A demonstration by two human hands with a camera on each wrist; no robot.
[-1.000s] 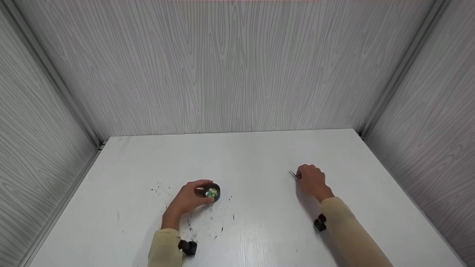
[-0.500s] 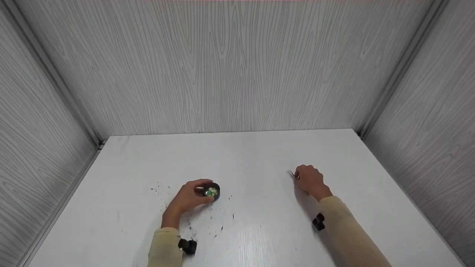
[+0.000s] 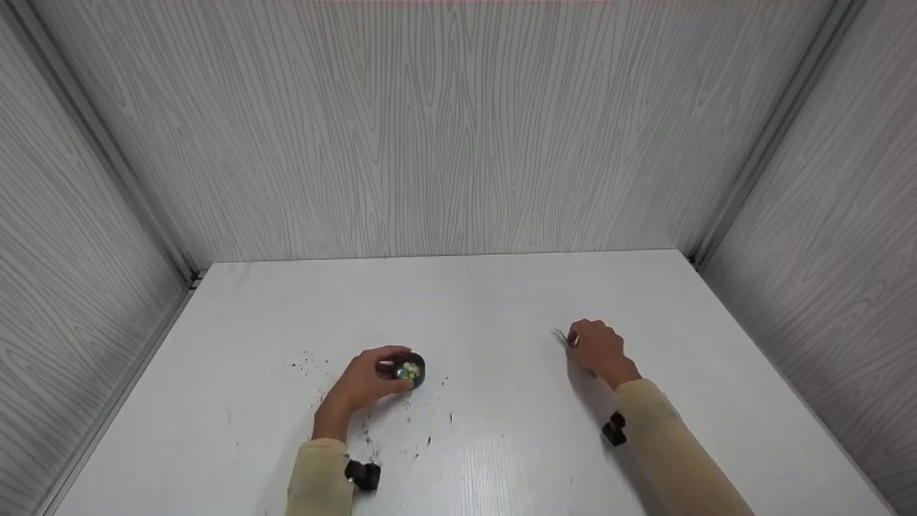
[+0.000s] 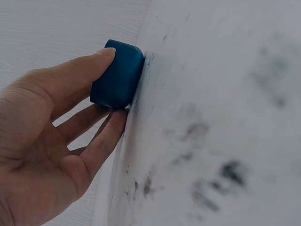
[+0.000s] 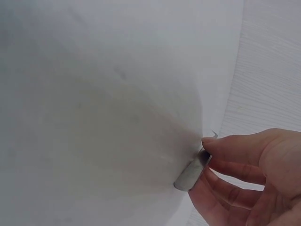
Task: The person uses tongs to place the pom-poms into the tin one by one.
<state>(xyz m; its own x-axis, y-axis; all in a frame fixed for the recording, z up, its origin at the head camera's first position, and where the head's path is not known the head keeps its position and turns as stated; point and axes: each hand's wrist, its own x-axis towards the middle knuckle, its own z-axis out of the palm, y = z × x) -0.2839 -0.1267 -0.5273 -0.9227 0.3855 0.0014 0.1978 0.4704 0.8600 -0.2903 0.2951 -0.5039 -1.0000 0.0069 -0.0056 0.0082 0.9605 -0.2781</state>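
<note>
My left hand [image 3: 362, 383] grips a small round bowl [image 3: 419, 380] at its rim, thumb on the near side and fingers on the far side. Inside lie several pale yellow-green and teal bead-like pieces [image 3: 409, 370]. The left wrist view shows the outer wall of the bowl [image 4: 124, 75] as glossy dark blue, standing on the table. Well to the right, my right hand [image 3: 598, 349] pinches metal tweezers [image 3: 559, 335] between thumb and fingers. Their thin curved tips point up and left, apart from each other. A flat metal end of the tweezers [image 5: 192, 174] shows below the thumb in the right wrist view.
The white table [image 3: 487, 301] carries scattered dark specks and smudges [image 3: 369, 437] around the left forearm. Grey wood-grain panels enclose it at the back [image 3: 444, 129], left [image 3: 79, 251] and right [image 3: 809, 251].
My right hand has shifted slightly left with the tweezers over the last second. The left hand and the bowl stay in place.
</note>
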